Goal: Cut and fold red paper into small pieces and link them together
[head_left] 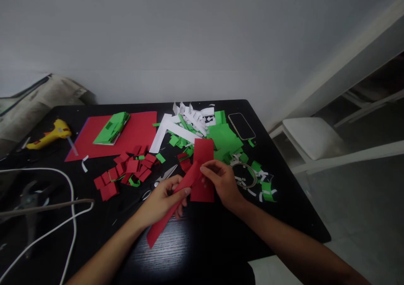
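Red paper strip (162, 225), 1, slanted over black tabletop (284, 219), held in left hand (164, 201) between thumb and fingers, upper end pinched by right hand (223, 184), red paper rectangle (202, 192) partly behind it, scissors (166, 175) beside left hand, yellow glue gun (52, 137) at far left.

And here's the narrow red paper strip (168, 219), slanting from near left to far right, gripped midway by the left hand (166, 198), its far end at the right hand's (222, 182) fingertips! That end crosses the wider red paper rectangle (203, 151), which stretches near to far, long and plain.
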Tool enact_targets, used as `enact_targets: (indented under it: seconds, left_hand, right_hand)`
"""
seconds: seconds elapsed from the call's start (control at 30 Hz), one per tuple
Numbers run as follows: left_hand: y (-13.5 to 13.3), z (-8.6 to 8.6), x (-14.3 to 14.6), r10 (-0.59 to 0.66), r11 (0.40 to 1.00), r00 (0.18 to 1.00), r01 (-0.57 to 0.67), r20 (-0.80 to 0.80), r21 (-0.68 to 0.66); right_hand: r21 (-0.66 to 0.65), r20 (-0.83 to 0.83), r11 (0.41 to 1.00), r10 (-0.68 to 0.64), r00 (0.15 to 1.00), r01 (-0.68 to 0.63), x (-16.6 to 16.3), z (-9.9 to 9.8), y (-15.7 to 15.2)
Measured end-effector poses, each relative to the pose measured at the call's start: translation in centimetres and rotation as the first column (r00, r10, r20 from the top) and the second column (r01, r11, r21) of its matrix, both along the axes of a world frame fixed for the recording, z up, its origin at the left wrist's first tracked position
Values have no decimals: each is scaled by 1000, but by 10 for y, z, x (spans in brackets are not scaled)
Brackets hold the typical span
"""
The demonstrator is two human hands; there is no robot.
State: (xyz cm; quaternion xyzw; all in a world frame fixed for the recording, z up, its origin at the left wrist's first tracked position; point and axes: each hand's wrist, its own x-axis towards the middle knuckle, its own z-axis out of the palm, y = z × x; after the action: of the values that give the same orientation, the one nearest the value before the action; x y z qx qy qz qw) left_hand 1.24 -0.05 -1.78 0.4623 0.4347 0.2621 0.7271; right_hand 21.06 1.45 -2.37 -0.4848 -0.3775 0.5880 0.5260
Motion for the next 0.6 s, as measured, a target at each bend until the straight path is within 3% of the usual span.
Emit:
enact_targets:
  seconds: [0.13,0.3,0.43,0.6]
  left_hand:
    - [1,-1,0,7,1000,1000,-7,-31,-7]
    - [1,3,-3,-12,999,1000,12,0,-48]
    - [1,6,-5,-45,992,997,51,58,-116]
    - [3,5,-4,47,993,995,-37,88,-112]
  right_hand:
    - [-28,-62,993,-115,991,114,5,0,7]
    - [-39,-94,993,-118,988,115,6,0,10]
    - [-27,-57,1000,-16,998,15,4,1,7]
    - [6,15,981,195,981,-195,-2,2,-4]
